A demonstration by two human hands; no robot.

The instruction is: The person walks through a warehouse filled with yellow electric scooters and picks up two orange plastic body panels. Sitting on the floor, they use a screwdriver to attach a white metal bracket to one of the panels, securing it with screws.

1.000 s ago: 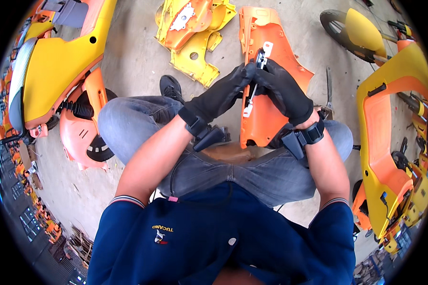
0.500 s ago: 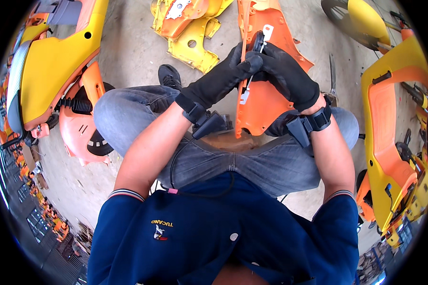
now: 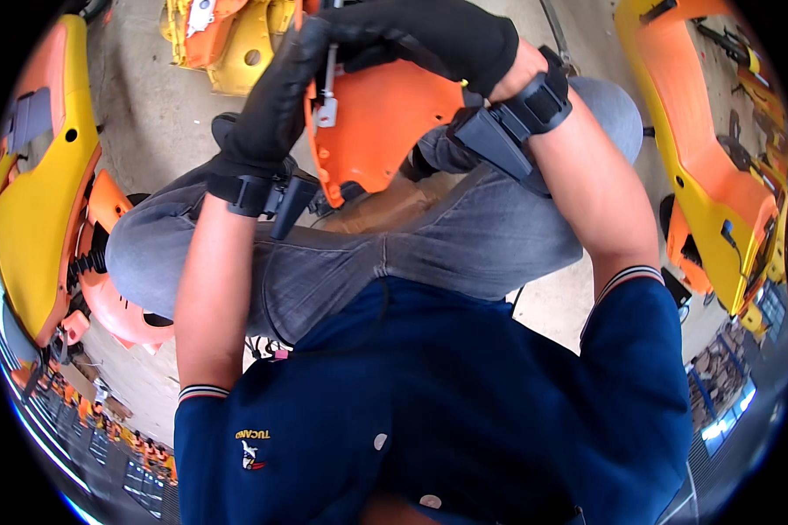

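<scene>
An orange plastic body panel (image 3: 383, 122) stands between my knees, its upper part cut off by the top edge of the view. My left hand (image 3: 282, 96), in a black glove, is closed along the panel's left edge. My right hand (image 3: 429, 37), gloved too, reaches across the panel's upper part, its fingers bent toward the left hand. A thin metal strip with a light end plate (image 3: 327, 114) runs down inside the panel's left edge, between the hands. What the right fingertips hold is hidden.
Yellow and orange plastic parts (image 3: 241, 48) lie on the floor ahead. A yellow-and-orange vehicle body (image 3: 48, 210) stands at my left, another (image 3: 705, 175) at my right. Brown cardboard-like material (image 3: 385, 208) lies beneath the panel. A dark metal stand leg (image 3: 553, 31) is beyond my right hand.
The panel and both hands have shifted left and up toward the top edge of the view. The whole surroundings have also swung left. The black round part between the fingers no longer shows.
</scene>
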